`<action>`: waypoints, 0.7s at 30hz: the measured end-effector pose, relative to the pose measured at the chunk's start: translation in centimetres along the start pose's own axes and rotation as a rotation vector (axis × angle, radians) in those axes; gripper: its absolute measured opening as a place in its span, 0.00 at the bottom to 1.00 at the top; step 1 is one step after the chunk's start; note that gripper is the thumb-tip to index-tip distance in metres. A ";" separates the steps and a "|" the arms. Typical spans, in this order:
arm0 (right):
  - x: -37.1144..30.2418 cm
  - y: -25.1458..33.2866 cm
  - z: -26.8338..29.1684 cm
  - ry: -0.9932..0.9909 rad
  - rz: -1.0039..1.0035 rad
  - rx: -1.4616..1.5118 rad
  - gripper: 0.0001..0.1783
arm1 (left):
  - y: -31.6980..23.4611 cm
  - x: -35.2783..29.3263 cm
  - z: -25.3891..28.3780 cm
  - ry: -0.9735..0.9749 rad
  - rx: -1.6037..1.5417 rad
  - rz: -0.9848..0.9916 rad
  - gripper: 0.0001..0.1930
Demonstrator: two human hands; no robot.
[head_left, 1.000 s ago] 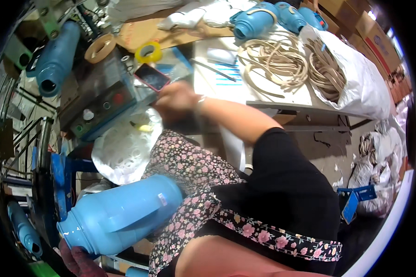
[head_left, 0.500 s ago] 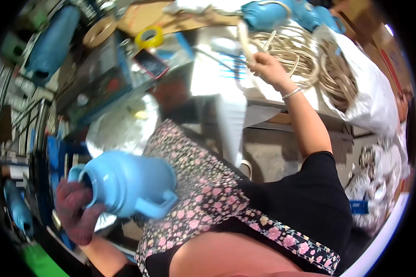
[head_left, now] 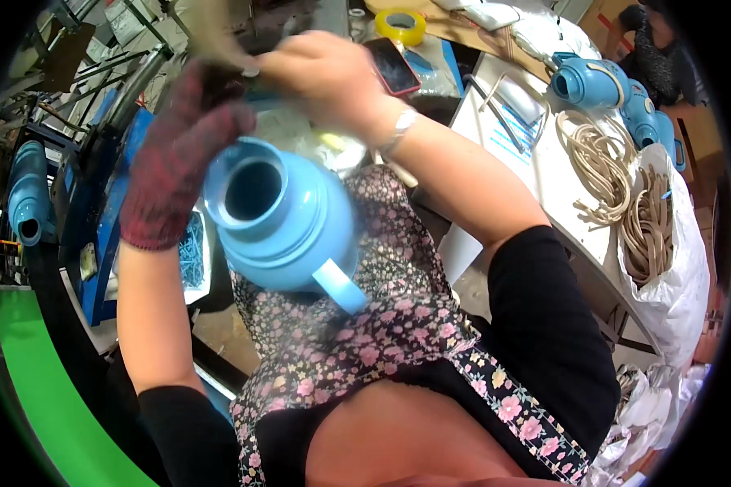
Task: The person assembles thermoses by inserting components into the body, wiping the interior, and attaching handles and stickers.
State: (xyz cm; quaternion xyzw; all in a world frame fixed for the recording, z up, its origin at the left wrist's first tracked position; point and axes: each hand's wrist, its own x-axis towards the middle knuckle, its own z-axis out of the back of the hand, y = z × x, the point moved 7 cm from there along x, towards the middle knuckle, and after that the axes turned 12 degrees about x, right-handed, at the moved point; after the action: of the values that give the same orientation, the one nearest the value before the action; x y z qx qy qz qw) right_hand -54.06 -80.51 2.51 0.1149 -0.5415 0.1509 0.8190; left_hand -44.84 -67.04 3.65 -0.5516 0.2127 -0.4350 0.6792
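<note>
Sadly, blur hides whether the right hand [head_left: 326, 79] or gloved left hand [head_left: 175, 166], fingers [head_left: 288, 66] half-curled, grips the beige strap [head_left: 212, 32].

right of the flask [head_left: 304, 243], the tabletop [head_left: 551, 188] carries coiled straps [head_left: 611, 185], with a sack [head_left: 687, 260] of more straps farther right. beyond and right of the flask lie a phone [head_left: 394, 68] and a tape roll [head_left: 400, 37]; left of it, another flask [head_left: 29, 187].

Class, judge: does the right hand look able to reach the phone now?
Probably yes: the phone lies near the right hand with nothing covering it, though that hand seems busy with a blurred strap.
</note>
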 end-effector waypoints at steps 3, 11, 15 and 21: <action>2.9 3.2 -2.4 0.149 0.030 0.146 0.07 | 1.1 2.0 0.7 -0.254 -0.218 0.024 0.19; -2.2 -3.7 -1.8 -0.106 -0.807 0.810 0.22 | 5.3 0.3 4.7 -0.313 -0.243 0.163 0.11; -9.5 -1.5 -6.3 0.161 -1.485 1.374 0.13 | 6.2 -3.9 1.9 -0.196 -0.175 0.310 0.17; -11.9 0.0 -10.0 0.129 -1.642 1.807 0.07 | 10.4 -10.5 1.5 -0.303 0.156 0.176 0.17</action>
State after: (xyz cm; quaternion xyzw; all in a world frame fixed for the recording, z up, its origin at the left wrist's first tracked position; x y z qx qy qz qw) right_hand -49.88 -78.44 -12.30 0.9425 0.0331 -0.0836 0.3219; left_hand -45.52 -57.38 -7.59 -0.5357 0.1210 -0.3012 0.7795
